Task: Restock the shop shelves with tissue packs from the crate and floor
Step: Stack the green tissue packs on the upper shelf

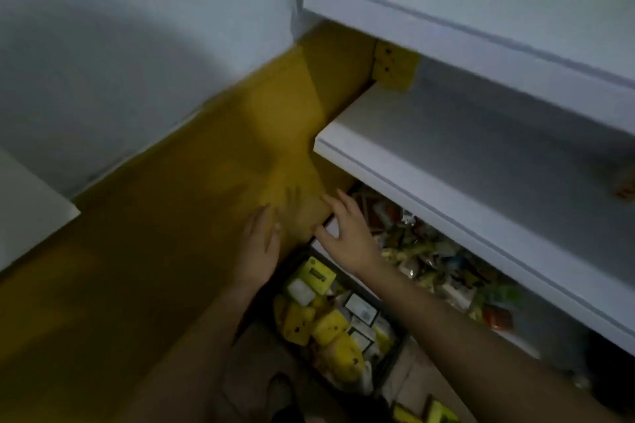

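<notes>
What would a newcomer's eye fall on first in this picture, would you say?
The left hand and right hand reach to the yellow wall panel mid-frame. Below them a dark crate holds yellow tissue packs; white shelves stand at right.

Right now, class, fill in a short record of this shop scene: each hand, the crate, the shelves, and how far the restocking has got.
left hand: fingers straight, holds nothing, beside the crate's far end
right hand: fingers spread over the crate's far corner; contact unclear
crate: dark, on the floor, holds yellow packs
middle shelf: white, above the mixed goods
progress: no pack in either hand yet
</notes>
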